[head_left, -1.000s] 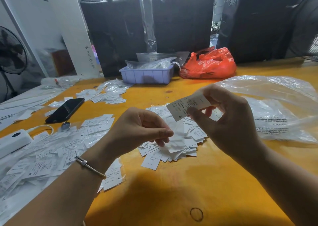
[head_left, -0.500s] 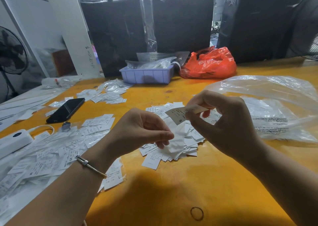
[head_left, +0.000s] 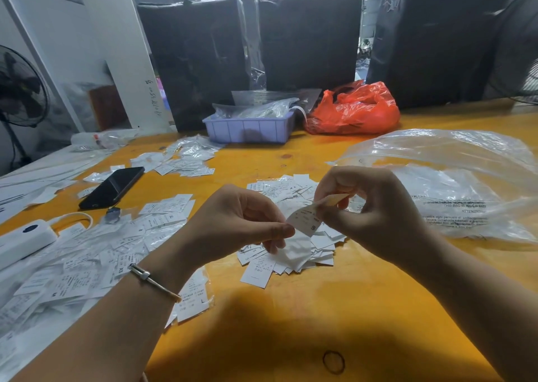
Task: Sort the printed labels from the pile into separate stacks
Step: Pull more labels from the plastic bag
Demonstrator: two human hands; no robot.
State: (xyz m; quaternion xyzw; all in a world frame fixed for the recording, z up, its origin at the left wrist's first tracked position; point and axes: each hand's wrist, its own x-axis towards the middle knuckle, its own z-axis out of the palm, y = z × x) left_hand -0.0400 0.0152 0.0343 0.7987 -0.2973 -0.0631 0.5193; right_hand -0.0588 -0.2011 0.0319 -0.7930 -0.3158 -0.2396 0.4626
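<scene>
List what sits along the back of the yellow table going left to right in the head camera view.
Black phone → scattered labels → purple tray → orange-red plastic bag → large clear plastic bag.

The small white printed label marked S [head_left: 305, 220], pinched by the right hand [head_left: 375, 215], has been lowered and tilted downward, brought closer to the left hand [head_left: 233, 224].
</scene>
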